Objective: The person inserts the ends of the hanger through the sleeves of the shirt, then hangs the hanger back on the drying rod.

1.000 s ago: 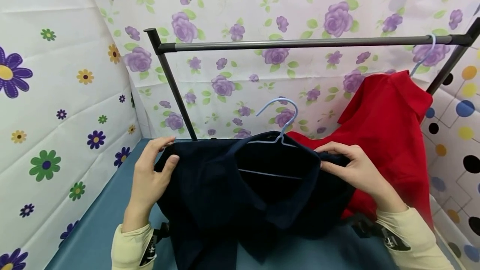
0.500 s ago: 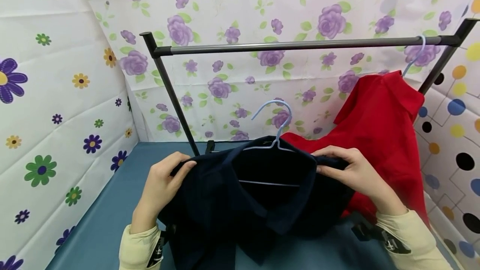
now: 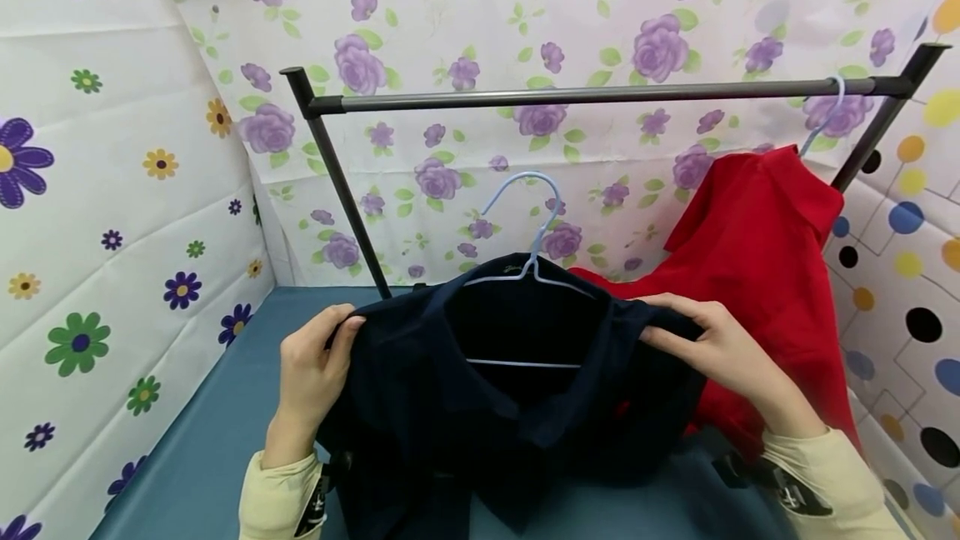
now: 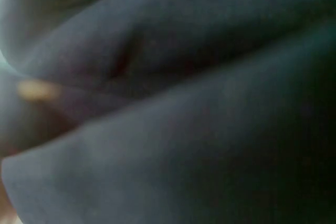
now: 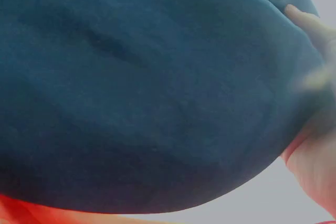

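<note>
A dark navy collared shirt (image 3: 420,390) is held up by both hands in the head view, its collar facing me. Inside its neck sits a light blue hanger (image 3: 522,363), with the hook (image 3: 551,207) standing above the collar and tipped left. My left hand (image 3: 315,365) pinches the shoulder at the left between thumb and fingers. At the opposite shoulder, my right hand (image 3: 712,348) pinches the fabric. Blurred navy cloth (image 4: 157,140) fills the left wrist view. In the right wrist view, cloth (image 5: 157,93) covers most of the frame, with the right hand (image 5: 315,35) at its edge.
Behind the shirt stands a dark clothes rack with a horizontal bar (image 3: 510,98). A red shirt (image 3: 765,273) hangs on it at the right end, close to my right hand. Below is a blue-grey table surface (image 3: 225,407). Patterned sheets (image 3: 112,290) enclose the sides and back.
The left hand first shifted inward along the shoulder, then back left a little. The hanger's hook has risen and moved left with the collar. The right hand keeps its pinch, nearly in place.
</note>
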The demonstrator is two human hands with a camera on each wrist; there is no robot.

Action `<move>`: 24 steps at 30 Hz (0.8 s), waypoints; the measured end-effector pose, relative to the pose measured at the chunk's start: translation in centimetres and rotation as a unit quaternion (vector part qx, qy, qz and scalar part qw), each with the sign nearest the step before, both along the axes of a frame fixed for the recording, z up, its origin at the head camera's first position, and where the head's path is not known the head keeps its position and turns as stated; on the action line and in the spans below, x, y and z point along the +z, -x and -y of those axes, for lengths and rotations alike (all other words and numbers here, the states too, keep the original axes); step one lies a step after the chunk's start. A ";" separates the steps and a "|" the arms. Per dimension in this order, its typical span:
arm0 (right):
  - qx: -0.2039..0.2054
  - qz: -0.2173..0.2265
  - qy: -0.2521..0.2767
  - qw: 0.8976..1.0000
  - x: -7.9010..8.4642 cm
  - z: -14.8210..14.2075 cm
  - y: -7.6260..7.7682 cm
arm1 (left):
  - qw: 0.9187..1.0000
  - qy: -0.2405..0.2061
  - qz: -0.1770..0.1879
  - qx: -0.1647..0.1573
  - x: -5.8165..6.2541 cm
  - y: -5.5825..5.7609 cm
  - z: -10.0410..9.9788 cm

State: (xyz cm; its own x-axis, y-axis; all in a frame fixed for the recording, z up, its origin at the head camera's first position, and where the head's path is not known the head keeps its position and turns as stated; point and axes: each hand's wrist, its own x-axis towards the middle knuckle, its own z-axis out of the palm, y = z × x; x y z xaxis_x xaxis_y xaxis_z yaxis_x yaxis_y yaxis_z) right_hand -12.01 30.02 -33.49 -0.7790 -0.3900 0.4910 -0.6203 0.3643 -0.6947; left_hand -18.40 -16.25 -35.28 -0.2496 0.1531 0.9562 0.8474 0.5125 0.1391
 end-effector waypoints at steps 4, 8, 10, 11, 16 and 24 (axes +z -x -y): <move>-0.014 -0.011 -0.016 1.000 -0.3 0.0 -0.2 | 1.000 -0.004 0.003 -0.011 -0.2 0.1 -0.1; -0.030 -0.053 -0.008 0.998 -0.5 0.4 -0.3 | 1.000 -0.003 0.014 -0.024 -0.3 0.1 -0.2; -0.045 -0.080 -0.007 0.996 -0.6 0.6 -0.3 | 0.999 -0.002 0.024 -0.030 -0.3 0.1 -0.2; -0.052 -0.092 -0.006 0.994 -0.7 0.6 -0.4 | 0.999 -0.001 0.031 -0.035 -0.3 0.1 -0.2; -0.066 -0.159 0.010 0.985 -1.0 0.6 -0.3 | 0.994 0.004 0.088 -0.060 -0.5 -0.1 0.0; -0.113 -0.197 0.079 0.971 -0.2 0.4 -0.8 | 0.937 0.027 0.347 -0.025 -1.2 -0.6 1.6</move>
